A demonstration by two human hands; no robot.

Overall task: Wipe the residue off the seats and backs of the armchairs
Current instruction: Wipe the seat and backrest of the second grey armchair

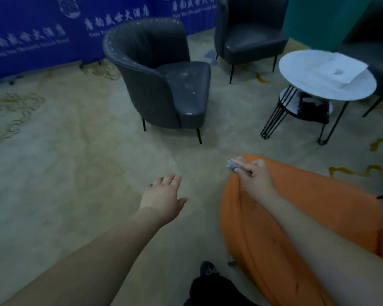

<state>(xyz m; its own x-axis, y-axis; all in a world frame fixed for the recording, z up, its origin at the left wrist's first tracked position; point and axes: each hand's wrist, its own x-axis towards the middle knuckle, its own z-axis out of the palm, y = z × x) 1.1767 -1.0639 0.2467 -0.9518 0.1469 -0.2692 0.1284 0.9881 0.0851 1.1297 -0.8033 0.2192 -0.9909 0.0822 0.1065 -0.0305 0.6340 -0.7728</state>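
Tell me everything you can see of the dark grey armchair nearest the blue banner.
The dark grey armchair stands upright on the beige carpet, on thin black legs, in front of the blue banner. It looks like smooth leather, with a curved wraparound back and a rounded seat. Whitish specks of residue dot the seat and the back's upper rim. Neither hand touches it.

Right hand (255,180) pinches grey cloth (234,164) above orange armchair (296,217); left hand (164,197) relaxed.

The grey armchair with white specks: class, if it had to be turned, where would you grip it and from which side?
Probably grip the curved back rim of the grey armchair from its rear, the near-left side. The rim is a continuous raised edge facing the person; the seat opens away.
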